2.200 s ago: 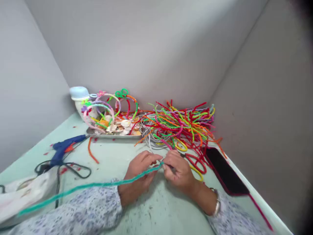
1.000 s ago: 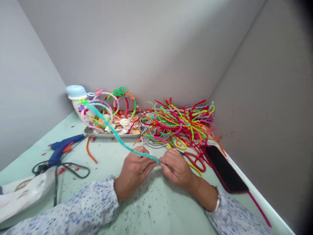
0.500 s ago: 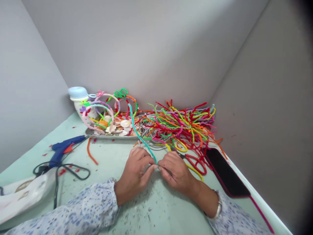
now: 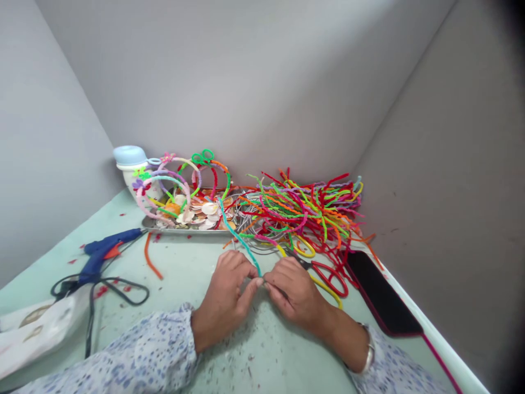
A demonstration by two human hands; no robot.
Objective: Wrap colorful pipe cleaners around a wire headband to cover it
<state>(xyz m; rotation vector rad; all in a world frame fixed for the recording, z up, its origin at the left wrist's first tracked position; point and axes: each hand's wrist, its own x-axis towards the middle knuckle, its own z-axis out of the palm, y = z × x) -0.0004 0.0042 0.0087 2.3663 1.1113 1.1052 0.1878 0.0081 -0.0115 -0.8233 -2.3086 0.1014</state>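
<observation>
Your left hand pinched one end of the turquoise pipe cleaner above the table, its long remainder unwound toward the tray; your right hand's fingers pressed together beside that end, their hold unclear.

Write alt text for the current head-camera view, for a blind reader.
Two bare hands, left and right, pinch a teal pipe cleaner above a pale green table, before a shell-filled tray, colorful pipe cleaners and a glue gun.
</observation>
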